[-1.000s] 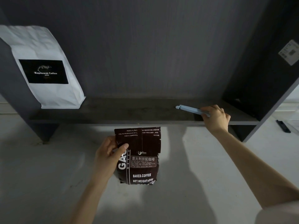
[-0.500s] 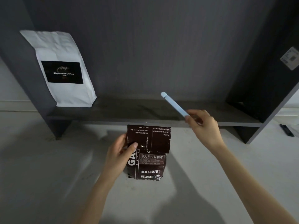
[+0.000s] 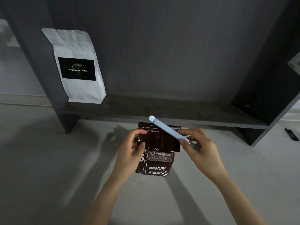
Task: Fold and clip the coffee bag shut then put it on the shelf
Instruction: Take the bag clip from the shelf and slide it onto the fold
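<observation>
A dark brown coffee bag (image 3: 158,161) with white print stands upright on the pale counter, its top folded down over the front. My left hand (image 3: 130,151) grips its left side and pins the fold with the thumb. My right hand (image 3: 197,147) pinches one end of a long pale blue clip (image 3: 165,128), which slants up and to the left across the bag's folded top. I cannot tell whether the clip's jaws are apart. The dark shelf (image 3: 162,113) runs just behind the bag.
A white coffee bag (image 3: 78,67) with a black label stands at the left end of the shelf. Dark side panels close in the shelf on the left (image 3: 37,62) and right (image 3: 269,70). A small black object (image 3: 292,134) lies on the counter at far right.
My right hand lifted the blue clip off the shelf and brought it left and down to the bag's folded top. The left hand kept hold of the bag.
</observation>
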Demonstrator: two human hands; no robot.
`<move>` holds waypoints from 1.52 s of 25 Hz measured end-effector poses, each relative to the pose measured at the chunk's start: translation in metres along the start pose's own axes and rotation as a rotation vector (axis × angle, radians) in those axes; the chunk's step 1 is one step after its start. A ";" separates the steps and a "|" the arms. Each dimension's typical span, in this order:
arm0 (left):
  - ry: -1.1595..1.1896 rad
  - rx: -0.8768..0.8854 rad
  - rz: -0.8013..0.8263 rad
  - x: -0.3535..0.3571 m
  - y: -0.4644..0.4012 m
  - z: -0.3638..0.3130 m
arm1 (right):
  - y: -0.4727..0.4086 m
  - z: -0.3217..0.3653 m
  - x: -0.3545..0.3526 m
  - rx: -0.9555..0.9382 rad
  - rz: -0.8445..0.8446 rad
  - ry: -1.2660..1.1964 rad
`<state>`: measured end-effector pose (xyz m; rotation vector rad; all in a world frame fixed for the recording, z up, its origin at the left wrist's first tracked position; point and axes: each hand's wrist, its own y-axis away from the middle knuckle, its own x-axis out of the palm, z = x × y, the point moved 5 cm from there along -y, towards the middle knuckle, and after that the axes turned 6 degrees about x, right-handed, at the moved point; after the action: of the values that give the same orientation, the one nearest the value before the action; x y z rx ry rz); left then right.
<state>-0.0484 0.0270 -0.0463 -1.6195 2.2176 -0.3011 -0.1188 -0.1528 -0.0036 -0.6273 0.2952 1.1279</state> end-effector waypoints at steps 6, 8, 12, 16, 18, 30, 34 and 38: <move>-0.036 -0.025 -0.022 -0.002 0.001 -0.008 | 0.011 -0.006 0.009 -0.089 -0.010 0.103; -0.035 -0.025 -0.032 -0.003 0.001 -0.014 | 0.013 -0.006 0.009 -0.105 -0.020 0.097; -0.003 -0.053 -0.056 -0.004 0.002 -0.013 | 0.016 -0.006 0.011 -0.137 -0.038 0.092; 0.035 -0.098 -0.091 -0.004 0.001 -0.009 | 0.018 -0.009 0.015 -0.147 -0.018 0.108; 0.057 -0.141 -0.111 -0.004 0.001 -0.006 | 0.020 -0.007 0.016 -0.158 0.002 0.094; 0.054 -0.167 -0.245 -0.003 0.003 -0.003 | 0.026 -0.015 0.001 -0.019 0.124 -0.097; 0.032 -0.139 -0.250 -0.001 0.003 -0.005 | 0.030 -0.020 -0.008 0.048 0.210 -0.168; 0.024 -0.144 -0.247 0.000 0.002 -0.007 | 0.034 -0.023 -0.011 0.079 0.270 -0.221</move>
<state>-0.0533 0.0279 -0.0408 -1.9812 2.0993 -0.2321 -0.1522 -0.1654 -0.0269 -0.3953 0.2369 1.4259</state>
